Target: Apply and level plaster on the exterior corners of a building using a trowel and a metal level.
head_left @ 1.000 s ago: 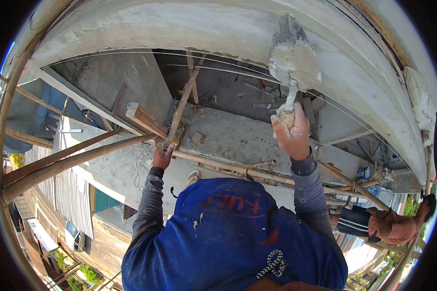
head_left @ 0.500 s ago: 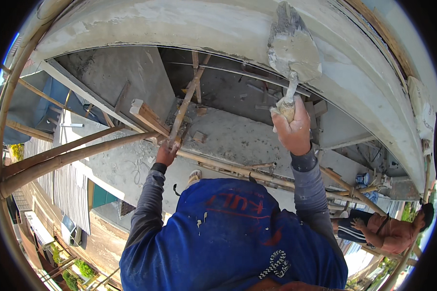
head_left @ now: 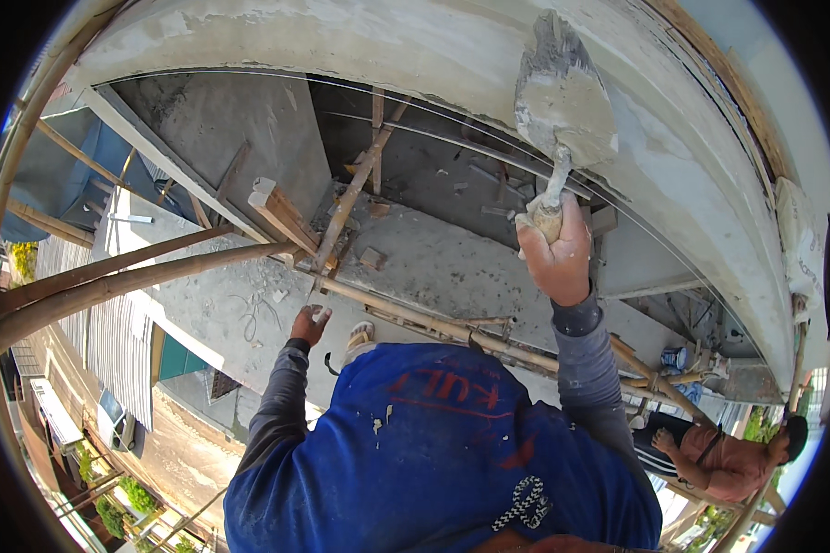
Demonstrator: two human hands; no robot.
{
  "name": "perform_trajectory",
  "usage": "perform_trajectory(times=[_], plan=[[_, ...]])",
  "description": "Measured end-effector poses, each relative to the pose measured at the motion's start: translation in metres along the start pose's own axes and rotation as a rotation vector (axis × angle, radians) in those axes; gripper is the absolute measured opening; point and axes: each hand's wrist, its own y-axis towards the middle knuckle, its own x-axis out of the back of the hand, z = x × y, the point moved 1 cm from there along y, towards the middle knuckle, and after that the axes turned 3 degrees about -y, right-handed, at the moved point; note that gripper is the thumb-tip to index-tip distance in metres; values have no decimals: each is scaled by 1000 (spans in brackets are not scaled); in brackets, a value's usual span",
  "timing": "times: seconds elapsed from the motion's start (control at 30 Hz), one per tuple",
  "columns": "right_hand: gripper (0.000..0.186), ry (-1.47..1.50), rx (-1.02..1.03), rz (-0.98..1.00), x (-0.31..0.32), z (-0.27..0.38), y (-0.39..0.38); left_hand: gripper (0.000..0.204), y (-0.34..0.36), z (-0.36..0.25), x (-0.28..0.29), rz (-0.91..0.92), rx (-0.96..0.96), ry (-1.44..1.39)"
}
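Observation:
My right hand (head_left: 559, 247) is closed around the mortar-caked handle of a pointed trowel (head_left: 563, 101). Its wide blade, smeared with wet grey mortar, lies against the curved plastered beam (head_left: 360, 55) above the opening. A taut thin line runs along the beam's lower edge, partly behind the trowel. My left hand (head_left: 310, 324) is lower and to the left, its fingers loosely curled and apart, with pale mortar on the fingertips. Nothing plainly shows in it. Just above it is the lower end of a slanting wooden brace (head_left: 352, 194).
Bamboo scaffold poles (head_left: 138, 281) cross on the left, and another bamboo pole (head_left: 415, 318) runs in front of me. A stack of timber (head_left: 284, 217) juts up near the brace. On the right, a co-worker (head_left: 719, 452) stands by the scaffold. A pale sack (head_left: 798, 240) hangs beside the beam.
My left hand has come off the brace's lower end and dropped toward my body. The trowel in my right hand has shifted slightly right and down along the beam.

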Motion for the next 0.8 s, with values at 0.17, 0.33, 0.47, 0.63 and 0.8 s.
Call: perform_trajectory(times=[0.17, 0.33, 0.47, 0.63, 0.8], plan=[[23, -99, -69, 47, -6, -19, -25, 49, -14, 13, -6, -11, 6, 22], [24, -136, 148, 49, -37, -1, 16, 49, -10, 12, -14, 54, 22, 37], [23, -71, 123, 33, -34, 8, 21, 47, -1, 5, -16, 50, 31, -22], [23, -80, -178, 47, -23, -5, -19, 49, -8, 11, -14, 21, 5, 4], [25, -113, 15, 51, -53, 10, 15, 49, -8, 13, -16, 67, 69, 20]])
